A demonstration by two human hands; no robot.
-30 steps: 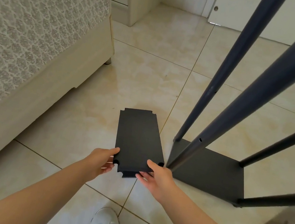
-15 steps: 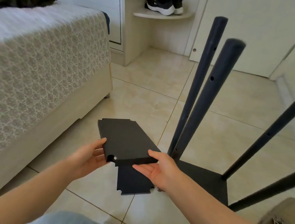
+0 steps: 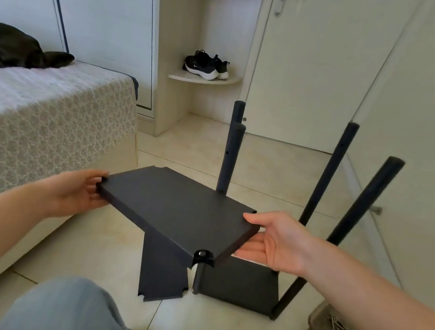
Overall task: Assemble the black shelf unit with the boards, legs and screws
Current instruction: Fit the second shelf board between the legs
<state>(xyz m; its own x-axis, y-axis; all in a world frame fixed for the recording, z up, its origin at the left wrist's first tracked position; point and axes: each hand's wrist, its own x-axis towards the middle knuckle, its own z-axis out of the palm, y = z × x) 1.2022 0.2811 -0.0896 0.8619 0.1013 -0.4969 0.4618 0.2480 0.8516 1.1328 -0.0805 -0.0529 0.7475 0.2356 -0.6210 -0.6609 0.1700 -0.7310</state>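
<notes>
I hold a black shelf board (image 3: pixel 174 209) level in the air in front of me. My left hand (image 3: pixel 76 193) grips its left end, thumb on top. At the right end, my right hand (image 3: pixel 272 243) has its thumb on top and its fingers underneath. The board hangs to the left of the standing frame: a black base board (image 3: pixel 242 287) on the floor with several upright black legs (image 3: pixel 327 174). Another black board (image 3: pixel 161 270) lies flat on the tiles below. Loose screws (image 3: pixel 341 329) lie on a grey block at the lower right.
A bed (image 3: pixel 31 119) with a patterned cover fills the left side. Behind are wardrobe doors, a corner shelf with black sneakers (image 3: pixel 205 66), and a white door (image 3: pixel 313 65). My knee in blue jeans (image 3: pixel 65 309) is at the bottom.
Both hands have lifted the upper board off the one on the floor, raised it and turned it level and crosswise. My view has tilted up from the floor towards the room.
</notes>
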